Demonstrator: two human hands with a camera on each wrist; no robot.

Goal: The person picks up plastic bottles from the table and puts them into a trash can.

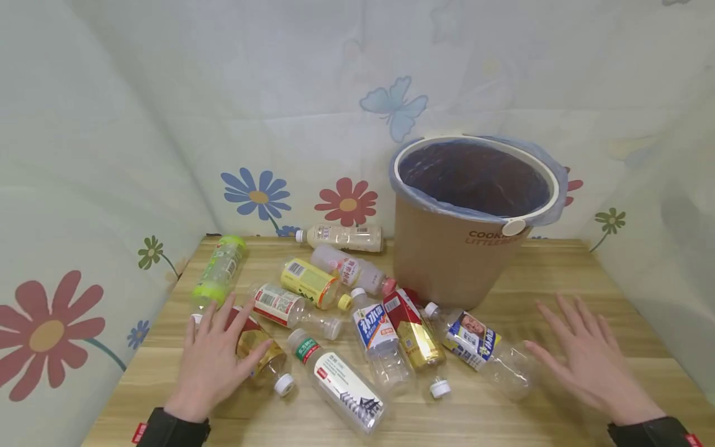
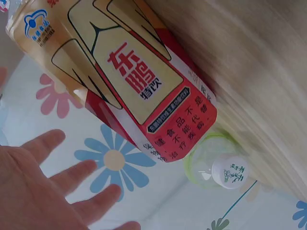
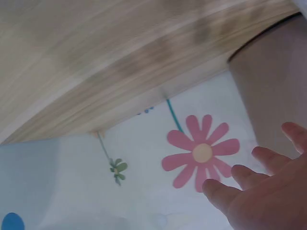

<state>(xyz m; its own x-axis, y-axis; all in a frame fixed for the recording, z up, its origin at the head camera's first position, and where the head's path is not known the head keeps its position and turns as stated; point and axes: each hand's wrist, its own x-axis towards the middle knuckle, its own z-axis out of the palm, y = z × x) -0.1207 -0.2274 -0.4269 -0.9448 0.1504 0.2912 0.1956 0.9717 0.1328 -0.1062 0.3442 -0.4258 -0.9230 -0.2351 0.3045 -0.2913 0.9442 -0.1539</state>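
My left hand (image 1: 218, 357), fingers spread, hovers over a gold-and-red drink bottle (image 1: 272, 361) at the left and partly covers it. In the left wrist view that bottle's label (image 2: 139, 72) fills the upper middle, apart from the fingers (image 2: 76, 175). My right hand (image 1: 594, 360) is also spread, above the wooden table (image 1: 564, 273) on the right. Nearest to it lies a clear bottle with a blue-and-yellow label (image 1: 472, 340). Between the hands are a bottle with a green band (image 1: 341, 382), a blue-and-white-labelled bottle (image 1: 377, 329) and another gold-and-red bottle (image 1: 413, 329).
A tan trash bin (image 1: 441, 261) lined with a bluish bag stands at the back right. Farther back lie a beige bottle (image 1: 349, 238), a pink-capped bottle (image 1: 352, 267), a yellow-labelled bottle (image 1: 310, 282), a red-and-white-labelled bottle (image 1: 279, 304) and a green bottle (image 1: 220, 270). Flower-printed curtain (image 1: 313, 143) surrounds the table.
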